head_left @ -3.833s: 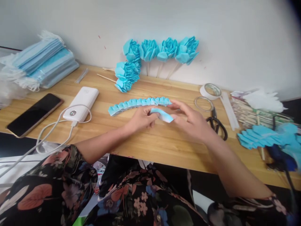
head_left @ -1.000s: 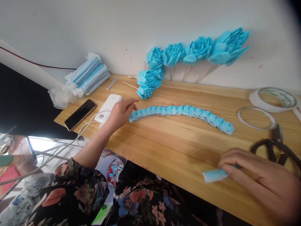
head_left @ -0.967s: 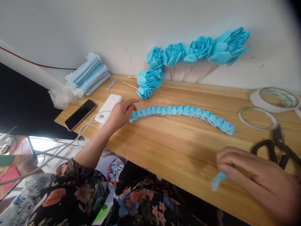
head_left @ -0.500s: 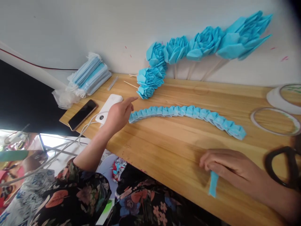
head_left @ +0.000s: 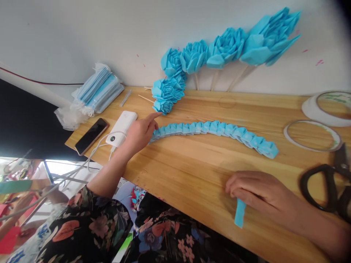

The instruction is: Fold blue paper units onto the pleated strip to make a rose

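The wooden table (head_left: 192, 164) was the largest thing, and at its back the blue flowers (head_left: 226, 47) stood in a row by the wall, with others lying in front. Next in size was the folded blue chain (head_left: 200, 128), which lay in a shallow arc across the middle. The scissors (head_left: 341, 165) lay at the right edge, near the right wrist.

The right hand (head_left: 261, 191) was above the near part of the table, its thumb and fingertips pressed together, pinching the small blue strip (head_left: 240, 213), whose free end hung down. The left hand (head_left: 139, 133) was at the left end of the chain, index finger stretched out and the others curled; whether they gripped this end, I could not tell.

To hold well, in my judgement, the pinch should be light and near one end, so the strip does not crease, and the left fingers should not push the chain's folds apart.
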`<state>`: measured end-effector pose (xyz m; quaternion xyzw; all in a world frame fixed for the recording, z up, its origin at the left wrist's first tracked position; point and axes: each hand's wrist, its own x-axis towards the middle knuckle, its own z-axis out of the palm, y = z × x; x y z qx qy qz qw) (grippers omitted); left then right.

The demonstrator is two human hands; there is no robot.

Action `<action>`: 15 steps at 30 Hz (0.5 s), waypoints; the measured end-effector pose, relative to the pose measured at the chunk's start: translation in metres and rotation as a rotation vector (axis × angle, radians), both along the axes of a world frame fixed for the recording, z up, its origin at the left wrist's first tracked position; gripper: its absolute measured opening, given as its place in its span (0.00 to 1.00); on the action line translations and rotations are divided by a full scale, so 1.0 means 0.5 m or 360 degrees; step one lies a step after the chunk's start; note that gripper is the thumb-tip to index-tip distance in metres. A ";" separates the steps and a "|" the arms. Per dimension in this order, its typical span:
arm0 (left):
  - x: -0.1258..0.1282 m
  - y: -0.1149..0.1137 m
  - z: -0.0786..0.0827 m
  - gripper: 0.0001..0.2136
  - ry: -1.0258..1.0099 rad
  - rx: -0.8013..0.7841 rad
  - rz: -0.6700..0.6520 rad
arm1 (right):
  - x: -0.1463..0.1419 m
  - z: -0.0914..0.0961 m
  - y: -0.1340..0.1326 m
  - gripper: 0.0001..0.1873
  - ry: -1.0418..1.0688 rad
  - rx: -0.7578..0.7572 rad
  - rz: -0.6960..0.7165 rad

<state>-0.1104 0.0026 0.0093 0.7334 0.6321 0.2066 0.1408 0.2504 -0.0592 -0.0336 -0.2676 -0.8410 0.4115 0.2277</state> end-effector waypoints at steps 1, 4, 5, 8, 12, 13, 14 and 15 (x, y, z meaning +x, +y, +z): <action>0.003 0.002 0.001 0.22 -0.0011 0.0018 0.0002 | 0.001 -0.001 0.000 0.14 -0.0009 -0.0019 0.0030; 0.013 0.007 0.003 0.22 -0.0039 0.0030 -0.0040 | 0.002 -0.002 0.001 0.13 -0.0003 -0.0048 0.0058; 0.016 0.009 0.003 0.22 -0.0035 0.0006 -0.0059 | 0.002 -0.002 0.001 0.13 0.0002 -0.0048 0.0052; 0.024 0.014 0.004 0.22 -0.0023 -0.0045 -0.0087 | 0.000 0.002 0.002 0.14 -0.0004 -0.0035 0.0061; 0.035 0.022 0.004 0.22 -0.0072 0.0019 -0.0101 | -0.002 0.003 0.003 0.16 -0.0008 -0.0020 0.0066; 0.037 0.024 0.004 0.22 -0.0080 0.0018 -0.0108 | -0.002 0.003 0.003 0.16 -0.0004 -0.0028 0.0057; 0.040 0.027 0.002 0.22 -0.0082 0.0004 -0.0117 | -0.002 0.003 0.003 0.16 0.0004 -0.0036 0.0051; 0.042 0.029 0.001 0.22 -0.0078 -0.0017 -0.0128 | -0.003 0.003 0.003 0.17 0.0008 -0.0041 0.0046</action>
